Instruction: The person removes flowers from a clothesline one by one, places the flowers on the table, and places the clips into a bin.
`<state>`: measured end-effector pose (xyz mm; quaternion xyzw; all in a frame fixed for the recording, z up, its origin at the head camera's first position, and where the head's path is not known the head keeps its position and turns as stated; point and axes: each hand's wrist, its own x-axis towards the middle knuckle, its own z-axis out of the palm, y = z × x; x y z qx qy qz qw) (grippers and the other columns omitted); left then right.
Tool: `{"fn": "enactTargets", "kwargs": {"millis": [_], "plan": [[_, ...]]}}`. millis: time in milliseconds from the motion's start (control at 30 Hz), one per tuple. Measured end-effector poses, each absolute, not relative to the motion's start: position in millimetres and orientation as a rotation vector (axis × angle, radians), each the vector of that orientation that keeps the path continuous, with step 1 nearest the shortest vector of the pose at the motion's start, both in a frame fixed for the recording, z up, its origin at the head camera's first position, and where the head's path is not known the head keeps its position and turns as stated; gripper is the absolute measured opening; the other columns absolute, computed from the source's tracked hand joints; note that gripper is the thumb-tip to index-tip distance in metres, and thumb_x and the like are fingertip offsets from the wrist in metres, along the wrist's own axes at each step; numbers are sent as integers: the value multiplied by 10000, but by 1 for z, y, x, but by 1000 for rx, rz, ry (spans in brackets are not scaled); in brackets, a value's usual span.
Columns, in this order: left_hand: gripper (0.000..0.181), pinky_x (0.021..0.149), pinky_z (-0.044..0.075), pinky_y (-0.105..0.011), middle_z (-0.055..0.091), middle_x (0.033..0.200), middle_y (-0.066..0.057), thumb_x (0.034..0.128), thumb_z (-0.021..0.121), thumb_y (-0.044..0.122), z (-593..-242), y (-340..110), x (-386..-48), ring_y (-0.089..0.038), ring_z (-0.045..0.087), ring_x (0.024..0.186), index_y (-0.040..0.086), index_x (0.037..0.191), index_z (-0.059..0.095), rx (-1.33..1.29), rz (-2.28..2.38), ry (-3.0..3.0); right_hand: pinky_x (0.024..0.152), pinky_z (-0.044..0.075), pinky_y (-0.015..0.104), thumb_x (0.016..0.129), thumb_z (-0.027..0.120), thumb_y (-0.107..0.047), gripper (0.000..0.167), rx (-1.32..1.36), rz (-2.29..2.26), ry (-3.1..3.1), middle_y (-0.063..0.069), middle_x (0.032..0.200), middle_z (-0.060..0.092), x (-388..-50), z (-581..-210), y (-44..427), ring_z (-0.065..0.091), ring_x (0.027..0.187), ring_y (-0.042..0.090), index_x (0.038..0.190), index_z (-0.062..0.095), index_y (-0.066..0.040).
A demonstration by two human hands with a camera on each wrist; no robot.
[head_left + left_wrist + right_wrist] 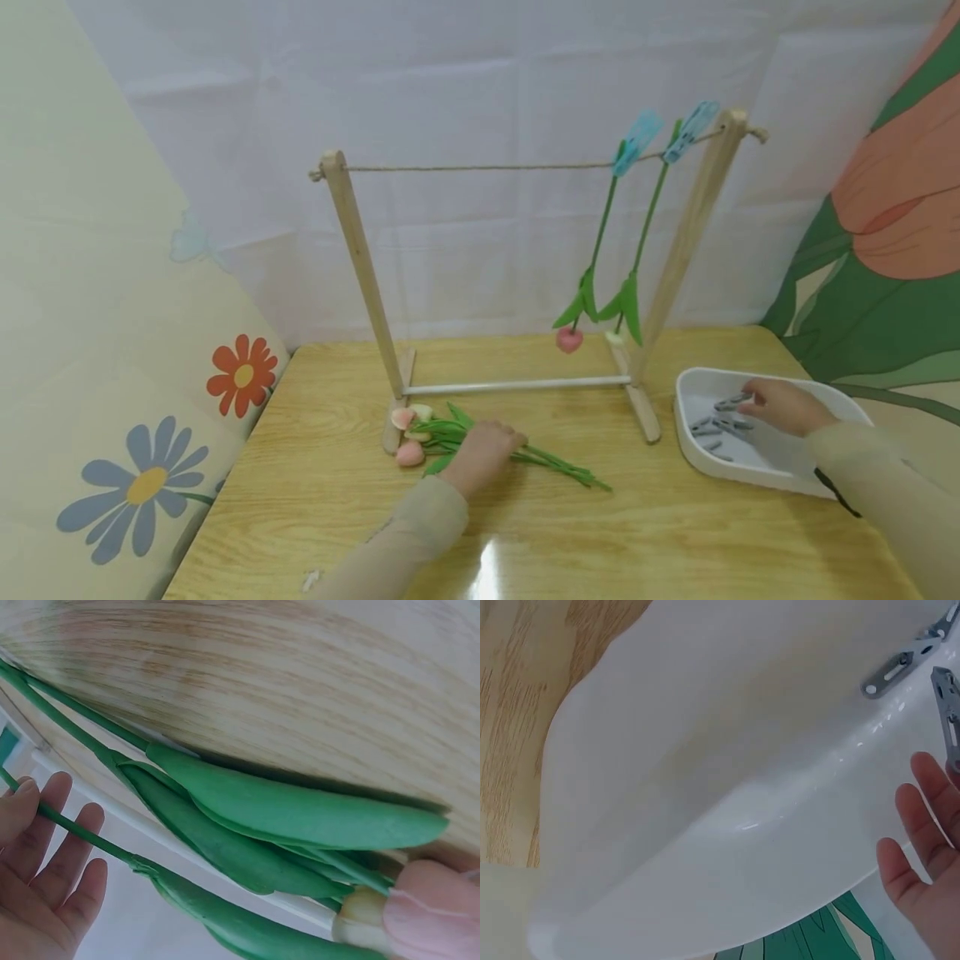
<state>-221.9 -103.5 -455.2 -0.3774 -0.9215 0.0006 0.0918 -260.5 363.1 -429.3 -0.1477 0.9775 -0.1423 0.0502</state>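
Observation:
Several artificial tulips with green stems [555,464] and pink or pale heads [410,454] lie on the table. My left hand [486,454] is over the bunch; in the left wrist view its thumb and index finger pinch one green stem [90,837], with the other fingers spread. My right hand [787,407] reaches into a white tray [780,457] and pinches a grey clothespin [946,712] by one end, its fingertips partly cut off in the right wrist view. Other grey clothespins [726,427] lie in the tray.
A wooden rack [365,275] with a twine line [480,167] stands behind the bunch. Two blue clothespins [637,143] hold a pink tulip [569,339] and a pale tulip [615,337] head-down near its right post. A white rod [517,386] joins the feet.

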Motion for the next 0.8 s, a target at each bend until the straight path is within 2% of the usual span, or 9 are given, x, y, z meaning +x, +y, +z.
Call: {"fn": "enactTargets", "kwargs": {"millis": [200, 367, 467, 600, 800], "plan": [[310, 758, 529, -251, 713, 963, 14, 789, 727, -4, -455, -103, -222, -132, 639, 848, 154, 1056, 720, -1113, 15, -2728, 573, 464, 370, 834, 723, -99, 273, -460, -363, 3006, 94, 789, 602, -264, -440, 360, 544, 688, 202, 959, 591, 103], [311, 786, 533, -273, 711, 986, 9, 800, 730, 2, -456, -104, -223, -143, 638, 876, 152, 1072, 717, -1101, 16, -2748, 625, 506, 483, 827, 738, -123, 271, -413, -256, 3048, 177, 842, 625, -264, -445, 359, 602, 752, 321, 932, 578, 69], [319, 789, 533, -281, 710, 985, 10, 792, 738, 5, -457, -104, -223, -146, 636, 878, 156, 1073, 717, -1103, 17, -2735, 679, 511, 543, 827, 736, -124, 314, -361, -229, 3039, 263, 914, 624, -263, -445, 357, 609, 838, 430, 971, 566, 97], [314, 789, 522, -273, 706, 1003, 14, 796, 735, 33, -461, -105, -224, -144, 625, 894, 161, 1082, 714, -1115, 8, -2709, 759, 499, 578, 831, 729, -106, 368, -335, -248, 3020, 332, 999, 605, -261, -444, 356, 585, 928, 500, 1038, 551, 140], [327, 814, 526, -307, 702, 1012, 11, 779, 735, -2, -459, -107, -224, -160, 624, 912, 162, 1061, 710, -1098, 0, -2700, 656, 496, 487, 887, 654, -111, 335, -328, -397, 2971, 217, 865, 623, -260, -437, 354, 589, 760, 312, 1049, 558, 166]]}}
